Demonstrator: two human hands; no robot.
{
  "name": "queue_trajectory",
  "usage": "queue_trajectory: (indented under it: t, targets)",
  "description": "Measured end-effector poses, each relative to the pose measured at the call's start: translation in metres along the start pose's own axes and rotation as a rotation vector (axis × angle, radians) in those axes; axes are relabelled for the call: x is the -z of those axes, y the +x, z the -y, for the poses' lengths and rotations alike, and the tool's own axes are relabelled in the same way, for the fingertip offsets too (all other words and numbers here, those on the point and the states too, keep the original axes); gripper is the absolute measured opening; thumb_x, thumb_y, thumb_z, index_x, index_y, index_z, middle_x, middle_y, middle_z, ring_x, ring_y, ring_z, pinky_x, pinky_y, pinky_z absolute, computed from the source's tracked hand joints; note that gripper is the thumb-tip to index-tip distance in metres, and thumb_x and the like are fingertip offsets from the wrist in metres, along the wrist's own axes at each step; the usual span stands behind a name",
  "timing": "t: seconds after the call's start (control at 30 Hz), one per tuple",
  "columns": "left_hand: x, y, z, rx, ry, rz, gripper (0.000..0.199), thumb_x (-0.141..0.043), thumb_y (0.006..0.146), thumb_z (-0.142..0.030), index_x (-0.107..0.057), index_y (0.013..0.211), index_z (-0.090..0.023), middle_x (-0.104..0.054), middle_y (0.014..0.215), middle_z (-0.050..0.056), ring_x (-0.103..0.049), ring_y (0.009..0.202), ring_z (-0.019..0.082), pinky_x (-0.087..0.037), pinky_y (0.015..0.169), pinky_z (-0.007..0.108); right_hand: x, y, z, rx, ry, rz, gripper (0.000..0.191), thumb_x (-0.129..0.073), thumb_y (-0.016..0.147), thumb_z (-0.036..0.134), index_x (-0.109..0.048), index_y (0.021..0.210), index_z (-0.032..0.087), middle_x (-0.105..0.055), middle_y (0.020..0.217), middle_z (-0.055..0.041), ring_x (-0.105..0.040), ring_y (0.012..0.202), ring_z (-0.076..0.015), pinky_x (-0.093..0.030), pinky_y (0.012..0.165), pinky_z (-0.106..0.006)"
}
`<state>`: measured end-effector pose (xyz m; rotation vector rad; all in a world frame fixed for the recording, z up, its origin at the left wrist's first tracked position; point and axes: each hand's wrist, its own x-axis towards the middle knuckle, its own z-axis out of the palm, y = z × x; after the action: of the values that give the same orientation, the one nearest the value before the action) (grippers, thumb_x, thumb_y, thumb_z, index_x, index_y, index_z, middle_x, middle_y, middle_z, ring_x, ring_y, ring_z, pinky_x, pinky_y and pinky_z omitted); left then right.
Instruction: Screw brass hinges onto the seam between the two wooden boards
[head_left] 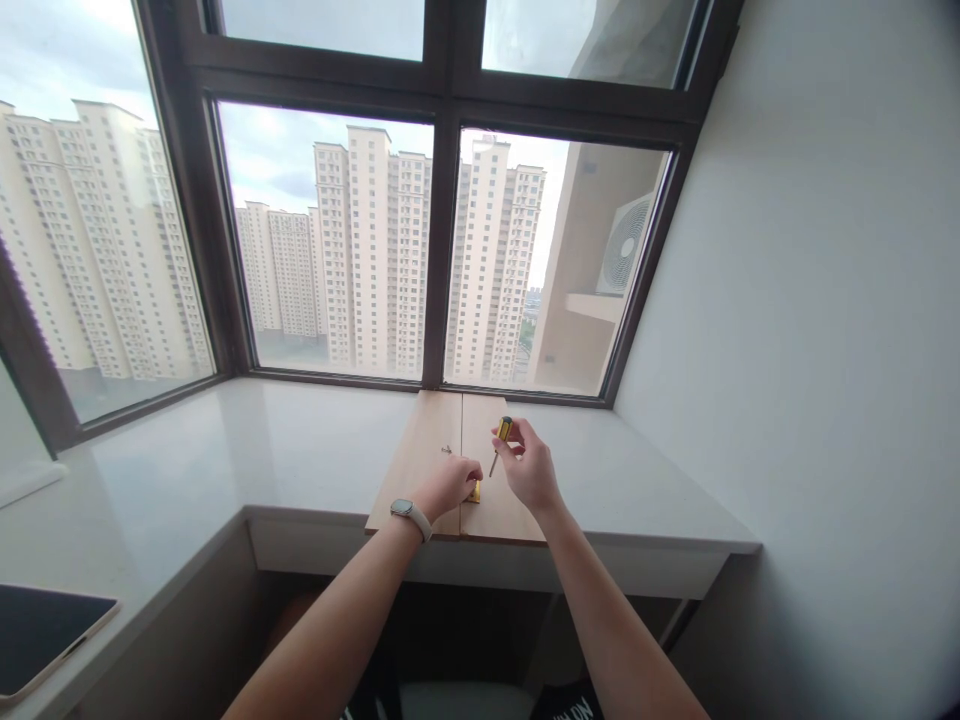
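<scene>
My right hand [529, 466] grips a screwdriver [505, 430] by its yellow and black handle. The screwdriver's shaft slants down toward the boards, its tip apart from them. With fingers curled together, my left hand [452, 482] is low over the seam between two light wooden boards [406, 480]. Just under those fingertips, a small gold-coloured metal piece [474, 494], like a hinge, lies partly hidden. What the left fingers pinch, if anything, is too small to tell. A few small screws [446, 450] lie on the left board beyond this hand.
The boards rest on a white windowsill counter [315, 440], reaching its front edge. A dark-framed window [439, 250] stands behind, with a white wall [810, 300] to the right. A tablet-like device [52, 635] lies on the counter at the lower left.
</scene>
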<state>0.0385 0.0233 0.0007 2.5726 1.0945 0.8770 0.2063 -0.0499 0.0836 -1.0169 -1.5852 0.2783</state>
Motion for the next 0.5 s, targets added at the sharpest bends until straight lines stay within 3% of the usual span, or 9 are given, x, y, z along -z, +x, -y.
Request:
queue_trajectory:
  t: [0.17,0.5]
  targets:
    - [-0.003,-0.004,-0.005,0.078,-0.096,-0.048,0.027,-0.060,0.085,-0.011,-0.066,0.109,-0.022,-0.074,0.086,0.003,-0.067,0.080,0.018,-0.047,0.072,0.025,-0.005,0.004,-0.004,-0.023,0.049,0.033,0.027,-0.062,0.093,0.042,-0.062,0.112,0.022,-0.076,0.110,-0.0101,-0.073,0.098,-0.0237,-0.059,0.076,-0.034]
    - [-0.008,-0.004,-0.003,0.102,-0.158,-0.062,0.028,-0.061,0.083,-0.008,-0.060,0.107,-0.022,-0.070,0.083,0.001,-0.064,0.077,0.016,-0.044,0.068,0.024,-0.021,0.007,-0.025,-0.056,0.099,0.071,0.023,-0.064,0.092,0.038,-0.061,0.109,0.023,-0.076,0.108,-0.0089,-0.072,0.095,-0.0221,-0.059,0.075,-0.033]
